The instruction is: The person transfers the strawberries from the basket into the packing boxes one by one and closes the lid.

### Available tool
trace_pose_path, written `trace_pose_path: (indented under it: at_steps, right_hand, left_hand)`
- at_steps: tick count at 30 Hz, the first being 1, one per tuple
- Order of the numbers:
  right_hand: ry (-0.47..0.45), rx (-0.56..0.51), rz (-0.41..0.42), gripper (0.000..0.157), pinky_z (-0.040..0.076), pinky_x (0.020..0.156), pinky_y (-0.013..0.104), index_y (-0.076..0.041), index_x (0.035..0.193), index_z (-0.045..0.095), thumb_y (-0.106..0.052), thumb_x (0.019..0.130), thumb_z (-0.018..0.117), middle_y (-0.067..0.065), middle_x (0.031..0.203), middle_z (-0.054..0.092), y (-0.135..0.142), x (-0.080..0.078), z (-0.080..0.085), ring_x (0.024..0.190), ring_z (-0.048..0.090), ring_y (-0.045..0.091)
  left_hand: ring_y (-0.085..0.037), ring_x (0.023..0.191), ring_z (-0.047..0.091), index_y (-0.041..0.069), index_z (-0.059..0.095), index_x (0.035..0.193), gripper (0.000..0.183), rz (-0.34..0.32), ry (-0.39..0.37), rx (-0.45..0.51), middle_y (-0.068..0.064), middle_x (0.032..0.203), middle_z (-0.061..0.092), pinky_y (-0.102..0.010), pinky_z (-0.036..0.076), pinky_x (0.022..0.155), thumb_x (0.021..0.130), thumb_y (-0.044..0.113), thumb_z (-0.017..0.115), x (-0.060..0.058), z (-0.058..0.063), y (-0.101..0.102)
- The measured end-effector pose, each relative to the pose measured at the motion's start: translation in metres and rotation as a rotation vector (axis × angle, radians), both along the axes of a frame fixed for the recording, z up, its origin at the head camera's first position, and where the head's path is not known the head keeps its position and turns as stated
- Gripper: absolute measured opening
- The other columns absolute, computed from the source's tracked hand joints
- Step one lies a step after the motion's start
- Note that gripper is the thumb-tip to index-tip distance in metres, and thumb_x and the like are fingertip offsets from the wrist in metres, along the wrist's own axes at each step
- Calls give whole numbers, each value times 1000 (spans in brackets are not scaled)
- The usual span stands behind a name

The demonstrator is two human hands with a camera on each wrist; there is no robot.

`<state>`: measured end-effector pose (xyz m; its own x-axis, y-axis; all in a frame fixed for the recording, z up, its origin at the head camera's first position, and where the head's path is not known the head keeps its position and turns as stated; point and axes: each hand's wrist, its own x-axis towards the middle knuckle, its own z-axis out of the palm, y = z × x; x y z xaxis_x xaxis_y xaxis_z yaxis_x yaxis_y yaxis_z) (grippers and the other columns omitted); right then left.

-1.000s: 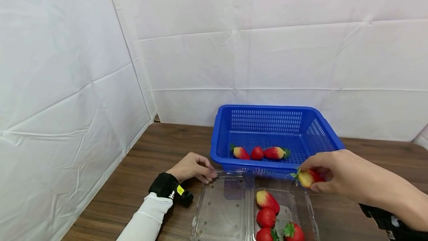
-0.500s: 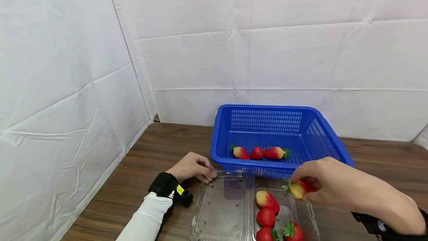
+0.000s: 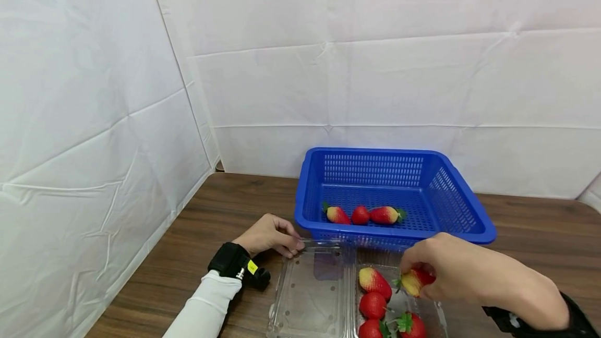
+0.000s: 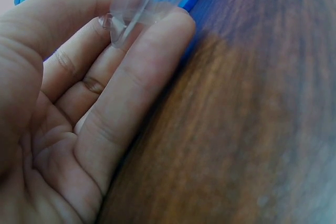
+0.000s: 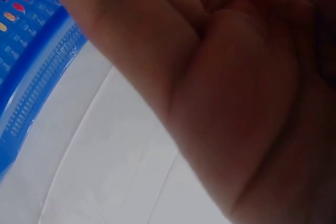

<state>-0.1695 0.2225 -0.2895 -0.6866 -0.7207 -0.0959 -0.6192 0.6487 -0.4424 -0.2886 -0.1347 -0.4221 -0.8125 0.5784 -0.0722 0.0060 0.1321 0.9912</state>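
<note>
The right hand (image 3: 462, 270) pinches a berry (image 3: 413, 282) at the clear tray (image 3: 398, 301) — in or just above it, I cannot tell — beside four loose berries (image 3: 373, 305). The left hand (image 3: 268, 236) pinches the open lid's (image 3: 312, 293) far left corner. Behind, a blue basket (image 3: 375, 168) holding three berries sits on the bench (image 3: 202, 239).

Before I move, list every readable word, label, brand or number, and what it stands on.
Yellow tag on the left wristband: marks too small to read.
Pale patch on the right wristband: too small to make out.
No readable text on the blue basket or clear container.
</note>
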Motion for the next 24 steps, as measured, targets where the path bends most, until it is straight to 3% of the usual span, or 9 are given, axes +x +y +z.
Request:
trace_pose_path:
  at_steps: [24]
  right_hand:
    - [-130, 29, -7, 29, 47, 52, 20, -26, 87, 66, -2, 73, 75, -14, 73, 57, -15, -3, -12, 64, 49, 2]
  left_hand:
    - [-24, 75, 69, -5, 71, 89, 14, -3, -2, -13, -15, 88, 74, -32, 62, 66, 80, 4, 74, -1, -1, -1]
